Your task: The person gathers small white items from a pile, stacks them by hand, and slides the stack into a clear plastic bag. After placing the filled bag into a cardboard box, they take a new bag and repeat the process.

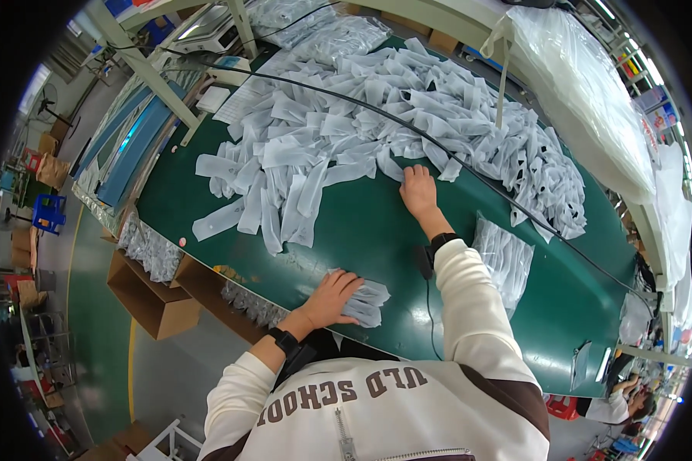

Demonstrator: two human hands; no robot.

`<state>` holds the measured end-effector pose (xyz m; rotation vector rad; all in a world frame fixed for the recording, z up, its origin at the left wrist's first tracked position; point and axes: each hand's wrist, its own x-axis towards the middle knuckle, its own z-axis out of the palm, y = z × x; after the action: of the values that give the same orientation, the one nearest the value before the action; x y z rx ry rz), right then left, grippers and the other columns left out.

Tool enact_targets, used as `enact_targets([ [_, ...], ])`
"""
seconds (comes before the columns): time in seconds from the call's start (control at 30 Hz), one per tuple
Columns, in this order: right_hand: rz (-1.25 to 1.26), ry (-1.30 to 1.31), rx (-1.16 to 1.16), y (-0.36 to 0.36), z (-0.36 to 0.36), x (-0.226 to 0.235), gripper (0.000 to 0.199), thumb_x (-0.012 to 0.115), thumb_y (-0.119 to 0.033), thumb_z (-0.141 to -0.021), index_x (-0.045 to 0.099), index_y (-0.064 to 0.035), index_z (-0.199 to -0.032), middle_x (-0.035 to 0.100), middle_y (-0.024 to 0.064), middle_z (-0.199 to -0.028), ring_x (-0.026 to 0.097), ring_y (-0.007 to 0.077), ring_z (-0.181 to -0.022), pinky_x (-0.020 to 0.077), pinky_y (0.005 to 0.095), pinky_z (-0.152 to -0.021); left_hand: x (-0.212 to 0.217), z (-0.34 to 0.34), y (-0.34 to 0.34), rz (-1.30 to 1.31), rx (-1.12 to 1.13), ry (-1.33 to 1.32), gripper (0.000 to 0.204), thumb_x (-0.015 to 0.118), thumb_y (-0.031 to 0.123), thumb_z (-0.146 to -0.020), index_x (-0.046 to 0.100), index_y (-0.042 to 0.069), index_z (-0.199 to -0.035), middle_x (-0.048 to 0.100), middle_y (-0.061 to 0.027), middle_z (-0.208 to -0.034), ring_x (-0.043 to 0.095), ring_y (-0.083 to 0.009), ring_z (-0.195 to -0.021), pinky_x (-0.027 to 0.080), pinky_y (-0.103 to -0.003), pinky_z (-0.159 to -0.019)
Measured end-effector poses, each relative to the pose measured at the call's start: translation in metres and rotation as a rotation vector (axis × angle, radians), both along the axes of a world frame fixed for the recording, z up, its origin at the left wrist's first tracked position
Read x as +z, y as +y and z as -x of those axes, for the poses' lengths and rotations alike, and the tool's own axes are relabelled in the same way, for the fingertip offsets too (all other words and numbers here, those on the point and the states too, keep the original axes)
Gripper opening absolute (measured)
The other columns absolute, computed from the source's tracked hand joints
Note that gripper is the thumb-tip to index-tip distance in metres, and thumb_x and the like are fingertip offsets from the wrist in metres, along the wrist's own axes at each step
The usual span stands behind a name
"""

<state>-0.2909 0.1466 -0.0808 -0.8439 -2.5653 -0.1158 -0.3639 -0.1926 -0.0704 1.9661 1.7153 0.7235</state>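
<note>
Near the table's front edge, my left hand (332,298) is closed around a small stack of frosted plastic packets (370,304), thumb on the near side and fingers over the top. Farther forward, my right hand (419,192) has its fingertips closed on the near end of a single frosted packet (390,165) at the edge of the pile. That loose pile of narrow, translucent packets (307,142) spreads over the far half of the green table (346,223). Small dark spots show in some packets; their contents cannot be made out.
Right of my right forearm lies a clear bag of packets (504,261). A black cable (407,127) crosses above the pile. Open cardboard boxes (150,296) stand below the left edge. A scale (207,31) sits far left; plastic sheeting (569,92) hangs right. A person (623,403) is at lower right.
</note>
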Motion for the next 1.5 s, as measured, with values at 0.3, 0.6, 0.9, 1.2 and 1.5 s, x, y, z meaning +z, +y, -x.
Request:
enact_targets([
  [0.3, 0.492, 0.017, 0.255, -0.113, -0.065, 0.013, 0.023, 0.066, -0.010, -0.077, 0.065, -0.0012, -0.098, 0.056, 0.0137, -0.093, 0.059, 0.0324, -0.091, 0.0522, 0.0404, -0.079, 0.020, 0.012, 0.018, -0.106, 0.017, 0.111, 0.083, 0.088, 0.046, -0.053, 0.060, 0.012, -0.124, 0.030, -0.0197, -0.150, 0.019, -0.0456, -0.143, 0.019, -0.060, -0.116],
  [0.6, 0.694, 0.062, 0.348, -0.174, -0.110, 0.013, 0.047, 0.070, -0.017, -0.077, 0.061, 0.0024, -0.119, 0.057, 0.0164, -0.104, 0.057, 0.0341, -0.098, 0.0503, 0.0430, -0.084, 0.018, 0.012, 0.041, -0.039, -0.129, 0.122, 0.081, 0.090, 0.043, -0.050, 0.062, 0.011, -0.119, 0.025, -0.0190, -0.154, 0.016, -0.0445, -0.145, 0.020, -0.062, -0.115],
  [0.9, 0.504, -0.012, 0.233, -0.233, -0.119, 0.027, 0.098, 0.081, -0.037, -0.069, 0.033, -0.0015, -0.147, 0.040, 0.0281, -0.136, 0.043, 0.0440, -0.121, 0.0367, 0.0538, -0.102, -0.004, 0.017, 0.039, -0.100, -0.181, -0.153, 0.105, 0.093, 0.019, -0.050, 0.038, 0.006, -0.139, 0.034, -0.0196, -0.144, 0.031, -0.0458, -0.135, 0.032, -0.052, -0.113],
  [1.2, 0.471, 0.084, 0.218, -0.239, -0.119, 0.012, 0.092, 0.083, -0.024, -0.065, 0.040, -0.0012, -0.142, 0.045, 0.0259, -0.124, 0.047, 0.0411, -0.111, 0.0421, 0.0503, -0.095, -0.006, 0.023, 0.037, -0.017, -0.243, 0.055, 0.106, 0.089, 0.010, -0.056, 0.031, 0.000, -0.144, 0.035, -0.0217, -0.139, 0.036, -0.0433, -0.131, 0.036, -0.048, -0.110],
  [1.5, 0.662, 0.186, -0.088, -0.281, -0.198, 0.025, 0.091, 0.082, -0.015, -0.062, 0.041, -0.0059, -0.143, 0.046, 0.0267, -0.122, 0.047, 0.0438, -0.108, 0.0476, 0.0484, -0.090, -0.006, -0.051, 0.062, -0.064, -0.531, -0.076, 0.104, 0.089, 0.019, -0.061, 0.032, 0.001, -0.146, 0.040, -0.0215, -0.136, 0.039, -0.0433, -0.129, 0.036, -0.048, -0.109],
])
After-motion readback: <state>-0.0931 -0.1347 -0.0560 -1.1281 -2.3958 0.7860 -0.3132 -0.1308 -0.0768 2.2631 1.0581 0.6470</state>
